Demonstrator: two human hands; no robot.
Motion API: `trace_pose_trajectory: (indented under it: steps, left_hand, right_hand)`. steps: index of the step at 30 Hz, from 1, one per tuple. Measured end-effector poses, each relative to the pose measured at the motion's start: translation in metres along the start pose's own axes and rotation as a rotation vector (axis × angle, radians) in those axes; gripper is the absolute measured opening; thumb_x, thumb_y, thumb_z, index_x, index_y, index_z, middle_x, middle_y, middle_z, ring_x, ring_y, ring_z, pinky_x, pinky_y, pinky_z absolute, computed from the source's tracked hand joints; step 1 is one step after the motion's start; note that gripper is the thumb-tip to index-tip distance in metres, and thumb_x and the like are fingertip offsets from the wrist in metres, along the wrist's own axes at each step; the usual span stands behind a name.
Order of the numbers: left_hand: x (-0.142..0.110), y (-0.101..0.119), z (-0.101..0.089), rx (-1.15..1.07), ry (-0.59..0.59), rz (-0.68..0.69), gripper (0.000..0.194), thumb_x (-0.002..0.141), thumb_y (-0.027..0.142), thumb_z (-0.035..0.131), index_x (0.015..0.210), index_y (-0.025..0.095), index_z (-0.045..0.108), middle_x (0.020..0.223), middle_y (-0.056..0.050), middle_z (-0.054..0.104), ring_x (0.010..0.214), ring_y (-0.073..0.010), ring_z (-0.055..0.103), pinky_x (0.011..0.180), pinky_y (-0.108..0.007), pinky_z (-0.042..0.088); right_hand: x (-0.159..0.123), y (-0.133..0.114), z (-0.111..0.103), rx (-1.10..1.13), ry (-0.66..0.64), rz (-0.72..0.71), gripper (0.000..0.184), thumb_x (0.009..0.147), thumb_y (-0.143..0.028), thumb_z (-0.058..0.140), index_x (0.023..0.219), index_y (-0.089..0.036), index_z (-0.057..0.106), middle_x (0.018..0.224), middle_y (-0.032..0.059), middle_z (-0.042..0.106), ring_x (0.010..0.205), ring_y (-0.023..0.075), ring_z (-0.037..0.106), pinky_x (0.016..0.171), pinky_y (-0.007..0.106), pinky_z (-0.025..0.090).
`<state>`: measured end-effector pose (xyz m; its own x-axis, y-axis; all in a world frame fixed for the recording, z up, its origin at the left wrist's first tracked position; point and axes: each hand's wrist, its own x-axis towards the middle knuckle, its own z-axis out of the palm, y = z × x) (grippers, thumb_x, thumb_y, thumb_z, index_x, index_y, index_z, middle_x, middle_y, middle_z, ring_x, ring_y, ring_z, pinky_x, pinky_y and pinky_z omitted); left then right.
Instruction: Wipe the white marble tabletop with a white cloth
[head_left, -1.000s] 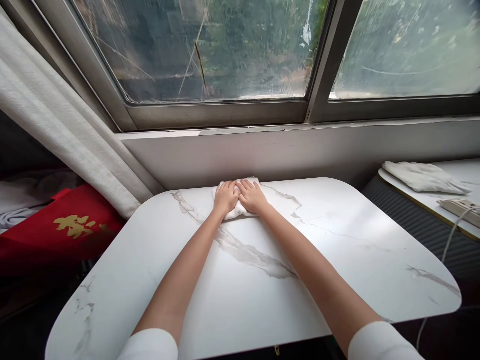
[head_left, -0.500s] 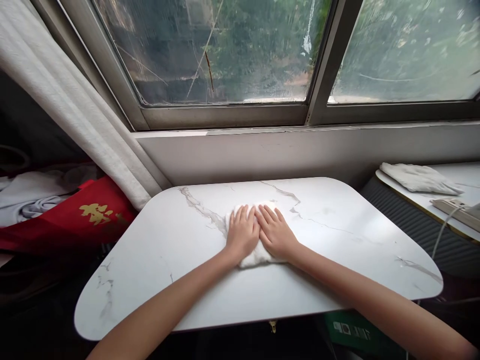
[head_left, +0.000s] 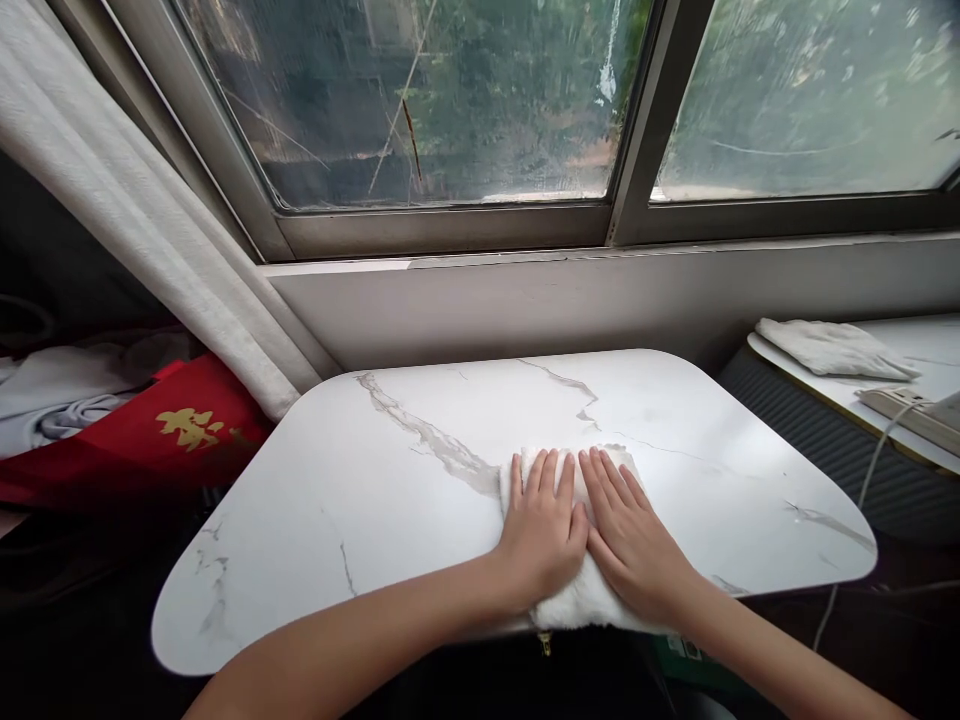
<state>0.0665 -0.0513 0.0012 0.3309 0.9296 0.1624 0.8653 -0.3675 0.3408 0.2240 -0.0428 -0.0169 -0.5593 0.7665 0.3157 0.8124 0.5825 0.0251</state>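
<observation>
A white fluffy cloth (head_left: 577, 597) lies flat on a white marble-patterned tabletop (head_left: 285, 470), at the near edge right of its middle. My left hand (head_left: 546, 535) presses on the cloth's left part, palm down, with the fingers stretched forward. Beside it, my right hand (head_left: 634, 535) rests flat on the right part, its fingers straight too. The two hands touch or nearly touch at the thumbs. Most of the cloth's middle is hidden beneath them.
A window (head_left: 450, 110) and its sill run behind the table. At left hangs a pale curtain (head_left: 172, 220) over a red bag (head_left: 217, 410) with clothes. On a side table at right lie another white cloth (head_left: 832, 347) and a power strip (head_left: 900, 408) with a cable.
Both hands and the cloth have slid toward me and to the right, from the middle of the tabletop to its near edge. The view has shifted slightly.
</observation>
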Motion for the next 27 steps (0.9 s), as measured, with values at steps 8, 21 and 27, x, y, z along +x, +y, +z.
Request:
trace_pose_trajectory:
  steps: [8, 21, 27]
  left_hand:
    - [0.113, -0.060, 0.002, 0.017, 0.093, -0.167, 0.049, 0.097, 0.031, 0.028, 0.142, 0.018, 0.039, 0.148, -0.008, 0.041, 0.139, -0.0221, 0.031, 0.117, -0.046, 0.016]
    - [0.198, -0.093, 0.002, 0.027, 0.158, -0.254, 0.045, 0.095, 0.027, 0.029, 0.137, 0.019, 0.045, 0.146, -0.008, 0.044, 0.137, -0.0203, 0.033, 0.115, -0.044, 0.018]
    - [0.164, -0.062, 0.008, 0.044, 0.154, -0.237, 0.046, 0.096, 0.028, 0.030, 0.138, 0.018, 0.044, 0.147, -0.008, 0.043, 0.137, -0.0205, 0.033, 0.116, -0.043, 0.017]
  right_hand:
    - [0.127, 0.054, 0.035, 0.069, -0.197, 0.116, 0.058, 0.098, -0.033, 0.018, 0.150, -0.009, 0.025, 0.155, 0.0122, 0.024, 0.143, 0.0234, 0.018, 0.115, 0.044, 0.020]
    - [0.199, 0.087, 0.049, 0.046, -0.139, 0.159, 0.052, 0.098, -0.025, 0.024, 0.146, -0.009, 0.033, 0.152, 0.0169, 0.030, 0.141, 0.0245, 0.026, 0.112, 0.043, 0.022]
    - [0.154, 0.087, 0.041, 0.053, -0.109, 0.114, 0.053, 0.098, -0.029, 0.023, 0.147, -0.012, 0.032, 0.152, 0.0150, 0.032, 0.142, 0.0252, 0.025, 0.111, 0.047, 0.026]
